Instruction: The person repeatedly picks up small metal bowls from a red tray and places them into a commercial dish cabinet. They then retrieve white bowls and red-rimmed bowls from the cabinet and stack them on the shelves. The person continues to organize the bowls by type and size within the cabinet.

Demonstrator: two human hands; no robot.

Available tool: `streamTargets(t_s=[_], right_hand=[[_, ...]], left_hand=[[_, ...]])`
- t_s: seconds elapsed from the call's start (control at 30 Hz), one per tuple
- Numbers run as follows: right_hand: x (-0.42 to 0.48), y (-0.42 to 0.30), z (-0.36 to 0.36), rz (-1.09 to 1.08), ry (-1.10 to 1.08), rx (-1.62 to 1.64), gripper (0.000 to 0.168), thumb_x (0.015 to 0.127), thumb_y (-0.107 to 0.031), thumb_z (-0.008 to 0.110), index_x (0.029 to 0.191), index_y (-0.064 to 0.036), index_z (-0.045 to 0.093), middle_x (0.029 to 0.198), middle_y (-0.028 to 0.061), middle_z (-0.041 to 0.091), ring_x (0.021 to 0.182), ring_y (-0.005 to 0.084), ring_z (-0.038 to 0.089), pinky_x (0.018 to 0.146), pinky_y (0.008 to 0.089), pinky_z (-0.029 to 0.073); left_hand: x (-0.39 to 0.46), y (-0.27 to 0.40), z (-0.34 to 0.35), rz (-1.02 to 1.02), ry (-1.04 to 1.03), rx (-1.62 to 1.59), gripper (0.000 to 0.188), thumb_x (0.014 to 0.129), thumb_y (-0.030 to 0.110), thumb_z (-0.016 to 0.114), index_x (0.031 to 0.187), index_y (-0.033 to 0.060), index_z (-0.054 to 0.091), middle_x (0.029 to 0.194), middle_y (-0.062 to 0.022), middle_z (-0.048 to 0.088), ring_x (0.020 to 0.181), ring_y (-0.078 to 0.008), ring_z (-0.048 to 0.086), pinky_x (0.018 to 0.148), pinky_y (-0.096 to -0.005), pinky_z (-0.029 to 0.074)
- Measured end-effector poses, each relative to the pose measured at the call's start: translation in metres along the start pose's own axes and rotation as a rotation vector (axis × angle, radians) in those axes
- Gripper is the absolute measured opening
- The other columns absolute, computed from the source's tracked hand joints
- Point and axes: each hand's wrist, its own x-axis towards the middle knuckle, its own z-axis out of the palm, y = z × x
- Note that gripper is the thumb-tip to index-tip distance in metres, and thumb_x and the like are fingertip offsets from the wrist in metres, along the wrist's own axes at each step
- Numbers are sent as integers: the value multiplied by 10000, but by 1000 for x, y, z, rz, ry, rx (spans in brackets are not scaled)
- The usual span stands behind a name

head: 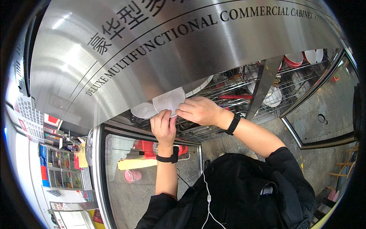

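Observation:
Both my hands are raised at the front of an open stainless steel cabinet [200, 43]. The fingertips of my left hand [163, 127] pinch the near rim of a white translucent bowl [169, 100]. My right hand [198, 111] grips the same rim just to the right, its fingers bent against the bowl's edge. To the left of that bowl lies another white bowl [143, 110], close beside it. The cabinet's upper panel hides the far side of both bowls. A larger white dish [200, 86] shows behind my right hand.
Wire shelves [228, 88] hold red-and-white bowls [293, 59] and stacked white dishes [273, 97]. A dark metal post [263, 86] stands in front of them. Glass doors hang open at left [148, 183] and right [323, 114]. A pink bucket [132, 175] shows through the left door.

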Motion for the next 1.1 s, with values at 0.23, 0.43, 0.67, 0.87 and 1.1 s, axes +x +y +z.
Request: streamTargets(t_s=[0.23,0.43,0.67,0.87,1.1], right_hand=[[3,-2,19,-10,-34,-34,195,847,-179,643,993,-53,667,986,47,605,920,215,660,772,350,587],[-7,2,25,20,-86,-47,169,856,-162,644,968,-38,666,1024,64,613,947,226,665,785,348,598],[-5,0,32,154,-210,-13,177,864,-147,663,981,-14,673,1048,86,624,999,254,686,801,361,610],[-4,2,30,244,-199,-6,168,875,-129,670,979,3,678,1049,112,650,1022,290,688,827,405,609],[-11,11,31,249,-190,80,179,875,-151,687,973,-2,696,1064,123,672,1062,312,688,852,414,604]], left_hand=[[-6,-3,-4,-89,-45,7,306,812,57,829,1105,30,746,1162,-132,734,1047,-341,664,916,-434,512],[-7,-5,9,-173,-144,-6,383,874,49,781,1252,1,745,1310,-154,711,1140,-376,660,1000,-459,520],[8,1,6,-257,-262,10,381,926,86,733,1290,-25,726,1427,-186,673,1188,-400,648,1032,-467,522],[7,11,9,-248,-314,132,515,894,161,769,1374,-7,690,1527,-171,622,1258,-416,606,1119,-485,463],[2,19,20,-277,-242,187,502,864,158,751,1337,-5,708,1496,-152,651,1287,-416,568,1140,-493,424]])
